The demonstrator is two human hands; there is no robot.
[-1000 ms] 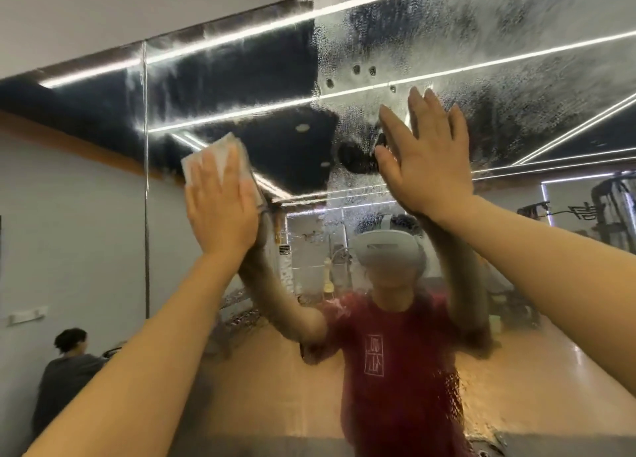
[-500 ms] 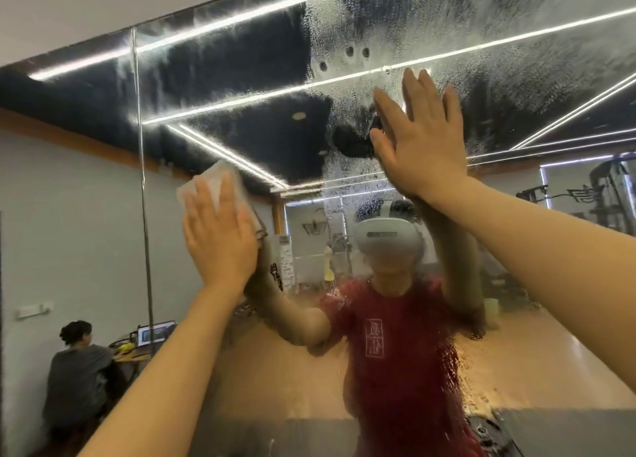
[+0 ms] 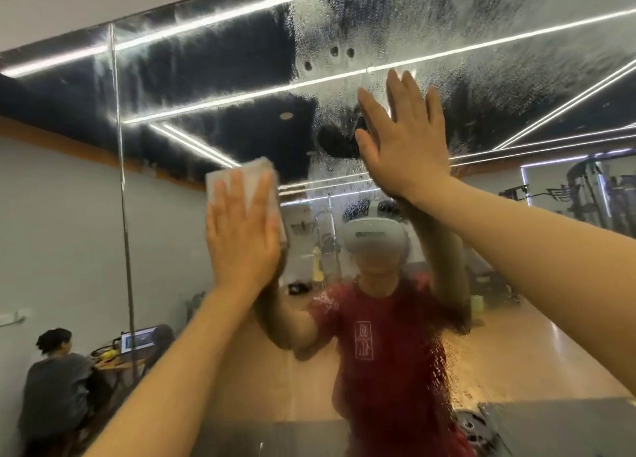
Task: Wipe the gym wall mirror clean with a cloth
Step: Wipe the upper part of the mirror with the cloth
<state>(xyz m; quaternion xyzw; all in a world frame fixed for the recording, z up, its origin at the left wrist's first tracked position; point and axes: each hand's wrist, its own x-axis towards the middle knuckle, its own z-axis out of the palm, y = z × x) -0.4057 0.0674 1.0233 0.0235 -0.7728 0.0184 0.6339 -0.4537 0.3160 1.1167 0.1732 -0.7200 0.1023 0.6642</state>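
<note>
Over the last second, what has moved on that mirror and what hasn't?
The left hand has slid the white cloth down the mirror and a little rightward, pressing it flat throughout. The right hand stays open against the glass in the wet, unwiped patch. Nothing was picked up or released.

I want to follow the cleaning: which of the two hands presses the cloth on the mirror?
The left hand presses the white cloth flat on the mirror. The right hand lies bare on the glass, higher up.
</note>
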